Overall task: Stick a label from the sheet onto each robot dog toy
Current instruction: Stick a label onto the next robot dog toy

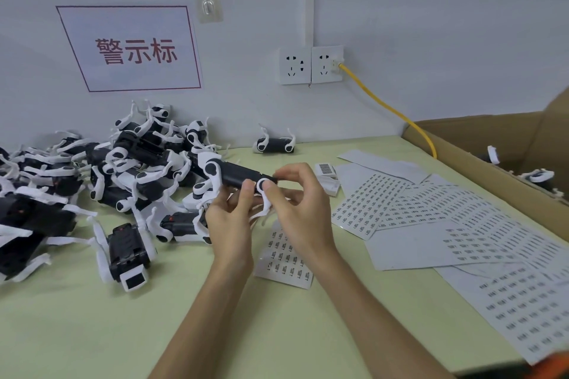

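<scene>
At the centre of the frame a person holds one black-and-white toy dog (238,177) above the pale green table (92,317) with both hands. The left hand (229,221) grips it from below, fingers curled round its body and thumb up against the side. The right hand (300,209) pinches the dog's right-hand end between thumb and curled fingers; whether a label sits under those fingertips cannot be told. Directly beneath the hands lies a small label sheet (284,258), flat on the table. More label sheets (431,218) are spread overlapping across the right of the frame. A pile of toy dogs (92,181) fills the left side, and a single dog (275,144) lies on the table by the wall. A cardboard box (480,160) stands at the right edge, with a yellow cable (385,106) running down from the wall sockets (311,64).
</scene>
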A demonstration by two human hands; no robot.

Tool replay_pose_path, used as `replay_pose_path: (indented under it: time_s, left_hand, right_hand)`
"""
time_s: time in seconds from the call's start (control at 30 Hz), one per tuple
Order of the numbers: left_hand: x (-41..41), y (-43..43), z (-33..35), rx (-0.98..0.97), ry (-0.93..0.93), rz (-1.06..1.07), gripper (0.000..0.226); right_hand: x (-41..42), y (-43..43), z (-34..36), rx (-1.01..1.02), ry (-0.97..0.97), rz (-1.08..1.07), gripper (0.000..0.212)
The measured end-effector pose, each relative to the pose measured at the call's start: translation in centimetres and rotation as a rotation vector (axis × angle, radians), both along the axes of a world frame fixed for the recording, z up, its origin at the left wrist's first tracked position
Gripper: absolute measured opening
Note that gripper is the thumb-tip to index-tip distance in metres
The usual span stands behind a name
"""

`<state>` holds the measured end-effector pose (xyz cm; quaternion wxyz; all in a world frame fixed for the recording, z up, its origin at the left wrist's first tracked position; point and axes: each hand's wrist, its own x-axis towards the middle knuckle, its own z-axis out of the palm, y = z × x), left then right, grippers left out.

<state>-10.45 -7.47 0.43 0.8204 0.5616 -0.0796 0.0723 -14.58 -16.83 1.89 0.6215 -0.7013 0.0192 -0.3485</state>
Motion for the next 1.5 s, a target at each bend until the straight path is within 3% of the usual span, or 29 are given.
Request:
replay_pose_path:
  time_s: [0.1,0.2,0.27,0.37,0.4,0.5,0.6,0.77,0.9,0.97,1.07,1.27,1.37,1.5]
  left_hand:
    - [-0.2,-0.1,0.0,0.024,-0.008,-0.021,0.022]
    - [0.1,0.0,-0.2,0.044,0.055,-0.026,0.032]
    - [0.3,0.1,0.0,0.076,0.081,-0.036,0.032]
    - [0.0,0.0,0.0,0.195,-0.009,-0.111,0.027]
    - [-0.2,-0.1,-0.2,0.290,-0.062,-0.112,0.028]
    - [-0.5,-0.5,-0.8,0.812,-0.300,-0.033,0.029]
    - [-0.8,-1.0,-1.7,1.098,-0.429,-0.095,0.025]
    - [-0.8,-1.3,-1.9,1.177,-0.474,-0.160,0.022]
    - [-0.9,-1.4,-1.8,1.177,-0.481,-0.176,0.021]
    - [-1.0,-1.4,-1.7,1.181,-0.487,-0.175,0.022]
    - [-1.0,-1.4,-1.6,1.179,-0.490,-0.177,0.022]
    - [-1.1,-1.2,-1.7,1.176,-0.479,-0.202,0.022]
    - [-1.2,-1.1,-1.8,1.183,-0.500,-0.196,0.022]
    - [-1.2,-1.2,-1.9,1.106,-0.461,-0.160,0.026]
  right_hand:
    - [0.0,0.1,-0.1,-0.144,0.046,0.012,0.026]
    - [0.0,-0.2,0.1,-0.183,0.065,-0.050,0.017]
    - [0.2,-0.8,0.4,0.013,0.146,-0.046,0.013]
    - [0.2,-2.6,1.2,0.733,0.303,0.147,0.018]
    - [0.1,-3.5,1.2,0.871,0.313,0.161,0.020]
    - [-0.2,-6.7,1.1,1.023,0.262,0.113,0.022]
    - [-0.7,-11.3,2.0,1.167,0.163,0.047,0.021]
    - [-2.4,-20.5,3.5,1.227,0.020,-0.122,0.019]
    - [-4.3,-27.2,3.8,1.295,-0.247,-0.160,0.043]
    - [-5.3,-29.3,3.6,1.260,-0.230,-0.183,0.048]
    - [-5.8,-29.7,3.0,1.084,-0.056,-0.171,0.045]
    - [-3.6,-22.5,3.3,0.827,0.157,-0.052,0.032]
    - [-1.8,-17.2,3.9,0.584,0.284,0.073,0.029]
    - [0.4,-10.4,3.8,0.066,0.399,0.191,0.019]
